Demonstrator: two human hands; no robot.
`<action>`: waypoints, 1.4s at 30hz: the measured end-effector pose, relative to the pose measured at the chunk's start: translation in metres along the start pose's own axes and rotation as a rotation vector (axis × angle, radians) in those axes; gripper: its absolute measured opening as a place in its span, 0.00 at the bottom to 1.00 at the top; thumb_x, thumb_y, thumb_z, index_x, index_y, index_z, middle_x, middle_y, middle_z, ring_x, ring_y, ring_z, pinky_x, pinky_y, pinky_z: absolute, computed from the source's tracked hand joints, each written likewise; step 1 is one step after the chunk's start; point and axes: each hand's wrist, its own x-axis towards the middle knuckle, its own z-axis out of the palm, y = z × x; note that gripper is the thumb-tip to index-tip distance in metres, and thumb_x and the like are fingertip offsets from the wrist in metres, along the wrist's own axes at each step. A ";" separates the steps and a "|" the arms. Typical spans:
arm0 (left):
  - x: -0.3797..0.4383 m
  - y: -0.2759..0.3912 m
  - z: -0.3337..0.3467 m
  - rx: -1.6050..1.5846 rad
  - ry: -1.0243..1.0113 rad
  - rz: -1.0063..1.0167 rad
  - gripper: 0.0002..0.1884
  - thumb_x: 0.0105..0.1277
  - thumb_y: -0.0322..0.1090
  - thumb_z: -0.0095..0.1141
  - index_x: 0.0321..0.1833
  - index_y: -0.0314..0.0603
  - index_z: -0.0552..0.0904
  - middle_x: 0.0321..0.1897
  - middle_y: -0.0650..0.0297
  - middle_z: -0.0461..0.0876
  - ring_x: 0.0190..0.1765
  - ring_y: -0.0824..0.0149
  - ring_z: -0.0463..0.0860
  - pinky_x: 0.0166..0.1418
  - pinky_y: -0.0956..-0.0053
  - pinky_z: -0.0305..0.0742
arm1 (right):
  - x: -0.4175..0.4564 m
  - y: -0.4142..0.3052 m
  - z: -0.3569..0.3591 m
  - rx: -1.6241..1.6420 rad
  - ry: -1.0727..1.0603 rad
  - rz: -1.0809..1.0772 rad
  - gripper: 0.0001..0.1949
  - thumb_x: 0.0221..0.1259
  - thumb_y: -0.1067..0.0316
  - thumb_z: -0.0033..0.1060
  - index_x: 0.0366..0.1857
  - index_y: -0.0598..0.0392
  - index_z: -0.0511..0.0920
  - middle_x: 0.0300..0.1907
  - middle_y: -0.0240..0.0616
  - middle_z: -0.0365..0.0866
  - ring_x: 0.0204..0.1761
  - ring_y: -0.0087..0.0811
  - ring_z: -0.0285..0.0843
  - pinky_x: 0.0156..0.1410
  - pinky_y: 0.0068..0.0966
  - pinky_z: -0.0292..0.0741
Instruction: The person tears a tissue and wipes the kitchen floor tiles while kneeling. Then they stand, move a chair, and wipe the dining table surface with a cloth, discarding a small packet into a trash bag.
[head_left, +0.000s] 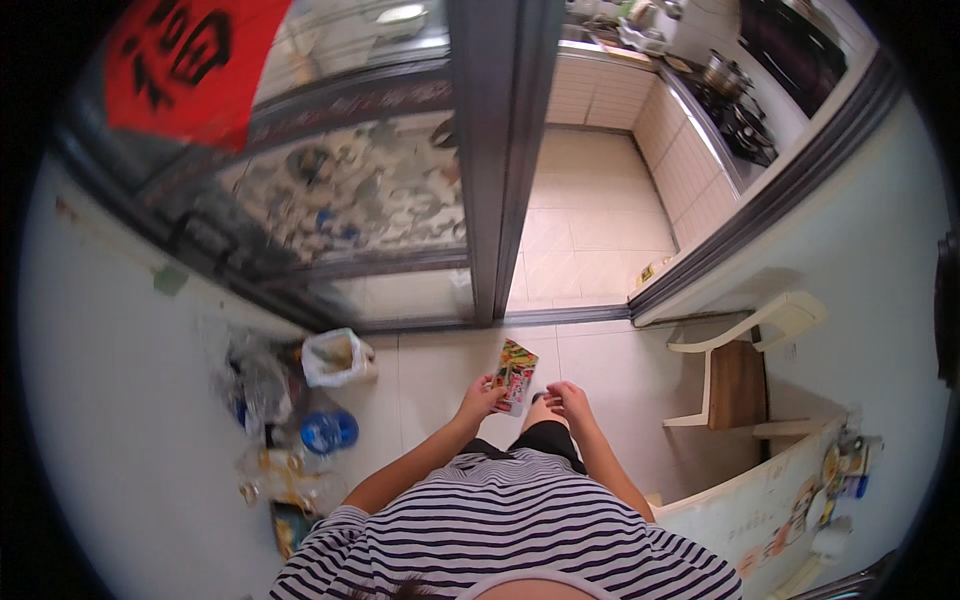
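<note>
My left hand (481, 399) grips a printed food packet (515, 379) by its lower left edge, in front of my body. The packet shows pictures of food and bears writing. To the right of the packet, my right hand (566, 399) is raised above my thigh with its fingers loosely bent and apart, touching nothing that I can see. Below both hands are my striped shirt and dark shorts.
Ahead stands a sliding glass door (360, 187) beside an opening into a kitchen with a gas stove (742, 131). At left are a lined waste bin (337, 358) and a blue water jug (328, 432). A chair (738, 384) and a table (750, 525) stand at right.
</note>
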 end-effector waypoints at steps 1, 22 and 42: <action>0.016 0.010 0.005 0.044 -0.035 -0.003 0.16 0.64 0.32 0.56 0.52 0.39 0.69 0.34 0.60 0.82 0.29 0.66 0.83 0.35 0.73 0.80 | 0.009 0.002 -0.008 0.059 0.044 0.023 0.09 0.60 0.60 0.50 0.34 0.52 0.78 0.29 0.34 0.82 0.26 0.23 0.77 0.32 0.20 0.72; 0.293 0.147 0.211 0.122 -0.149 0.168 0.14 0.62 0.27 0.54 0.51 0.38 0.73 0.40 0.65 0.80 0.43 0.74 0.78 0.48 0.76 0.75 | 0.274 -0.285 -0.197 0.238 -0.018 -0.087 0.08 0.60 0.63 0.50 0.34 0.53 0.77 0.26 0.32 0.79 0.26 0.24 0.74 0.35 0.21 0.72; 0.104 -0.037 -0.036 -0.927 0.886 0.483 0.12 0.64 0.32 0.51 0.50 0.46 0.71 0.39 0.65 0.79 0.41 0.68 0.82 0.41 0.72 0.76 | 0.214 -0.201 0.082 -0.865 -0.839 0.246 0.10 0.62 0.59 0.48 0.38 0.52 0.77 0.30 0.32 0.79 0.33 0.25 0.77 0.40 0.22 0.72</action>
